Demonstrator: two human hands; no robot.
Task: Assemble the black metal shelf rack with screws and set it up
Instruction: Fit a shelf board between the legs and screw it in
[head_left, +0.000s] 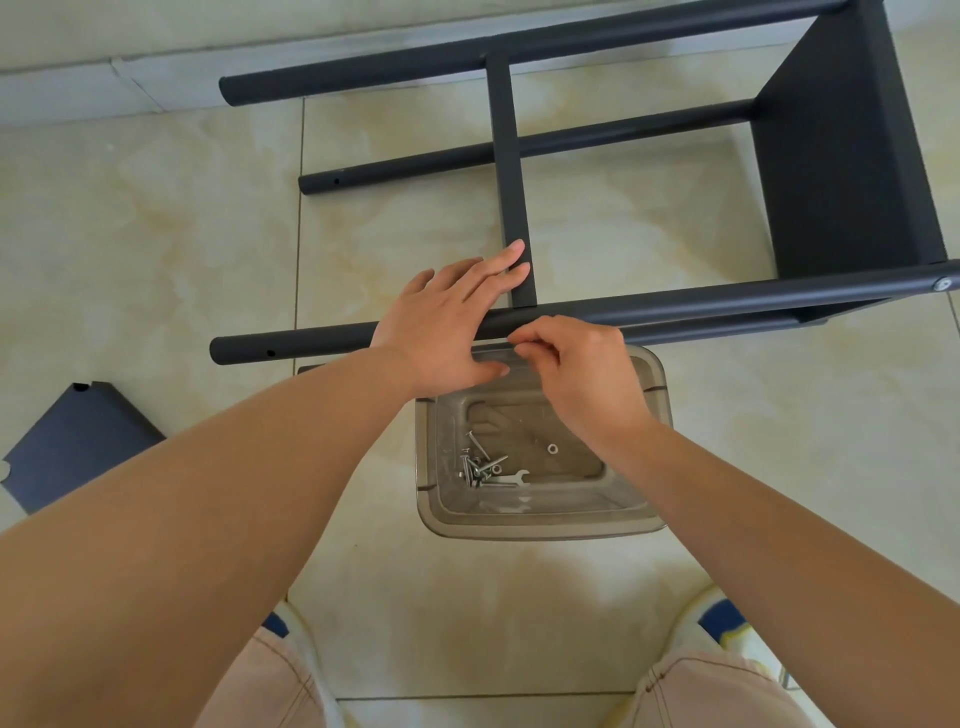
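- Knees in pale trousers (270, 680) fill the bottom edge of the frame, with two bare forearms reaching up from them toward the middle.
- Just above the knees, at centre, a clear plastic tub (540, 519) sits on the tiled floor (156, 234); inside lie loose silver screws (480, 467), a washer (552, 448) and a small flat wrench (519, 475).
- Left hand (447, 322), fingers straight and spread, rests flat across the nearest round leg (291, 345) of the black metal shelf rack (841, 156), fingertips touching a flat crossbar (511, 171).
- Right hand (576, 364), fingers curled, appears to pinch something small against that leg, possibly a screw; it is too hidden to tell.
- Lying on its side, the rack spans the upper half of the frame, one shelf panel already fixed at upper right.
- A loose dark shelf panel (78, 441) lies at the left edge.
- Judged by look, the painted steel is rigid, fairly light and smooth, so slippery; the round legs give the surest hold, while panel edges may be sharp.
- No brand, label or writing is readable.
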